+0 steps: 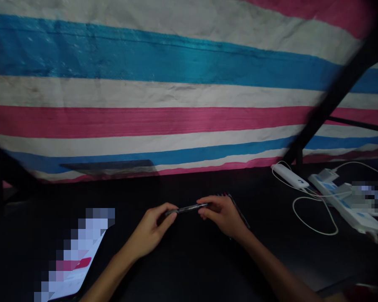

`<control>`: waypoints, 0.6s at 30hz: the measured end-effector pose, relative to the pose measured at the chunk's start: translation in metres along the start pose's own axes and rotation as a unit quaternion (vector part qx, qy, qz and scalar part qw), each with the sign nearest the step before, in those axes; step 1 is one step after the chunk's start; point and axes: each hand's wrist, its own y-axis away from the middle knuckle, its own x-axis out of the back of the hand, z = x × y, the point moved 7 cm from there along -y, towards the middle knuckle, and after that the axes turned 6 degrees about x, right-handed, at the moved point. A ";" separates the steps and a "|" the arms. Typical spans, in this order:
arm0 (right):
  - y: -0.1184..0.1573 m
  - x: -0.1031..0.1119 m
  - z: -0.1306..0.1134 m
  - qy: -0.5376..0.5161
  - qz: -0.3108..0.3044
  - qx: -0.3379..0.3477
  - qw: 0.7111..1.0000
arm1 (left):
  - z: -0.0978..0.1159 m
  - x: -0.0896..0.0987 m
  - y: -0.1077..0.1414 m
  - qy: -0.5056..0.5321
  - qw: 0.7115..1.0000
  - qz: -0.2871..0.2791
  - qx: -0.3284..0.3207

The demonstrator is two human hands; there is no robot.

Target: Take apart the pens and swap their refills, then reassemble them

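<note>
Left of a power strip (362,219), left hand (151,230) and right hand (226,214), fingertips nearly closed, pinch 1 slim pen (188,208), likely light, stiff and slick, best held near both ends.

Striped plastic sheeting (164,121) behind dark tabletop (189,268)

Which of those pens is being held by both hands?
The slim pen spanning from the left hand to the right hand; the other pens lie on the black table, partly hidden by the right hand.
</note>
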 end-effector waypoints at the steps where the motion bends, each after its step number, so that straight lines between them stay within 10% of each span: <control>1: 0.001 -0.003 -0.001 0.002 -0.011 0.008 1.000 | 0.004 -0.004 0.002 -0.053 0.998 -0.007 -0.019; 13: 0.013 -0.029 -0.029 0.242 -0.099 0.149 0.954 | -0.009 -0.020 0.004 -0.475 0.877 0.064 -0.047; 18: 0.016 -0.040 -0.011 0.113 -0.130 0.006 0.985 | -0.004 -0.019 0.007 -0.503 0.847 0.131 -0.109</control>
